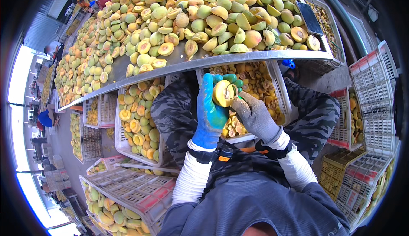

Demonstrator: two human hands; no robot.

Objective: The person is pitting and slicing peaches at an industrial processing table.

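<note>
My left hand (209, 114), in a blue and green coated glove, cups a halved yellow stone fruit (221, 93), peach-like, with its cut side toward the right. My right hand (257, 116) wears a grey knit glove and grips a curved wire-loop pitting tool (235, 89). The loop stands at the cut face of the half; how deep it sits cannot be seen. Below both hands, between my knees, a white plastic crate (281, 89) holds pit pieces and fruit scraps (255, 76).
A metal-edged table (191, 64) heaped with halved fruit (153, 28) spans the front. A smartphone (310, 18) rests at its right corner. Fruit-filled crates (119, 133) stand at left, with stacked crates (378, 108) at right. A bent-over person (48, 117) is far left.
</note>
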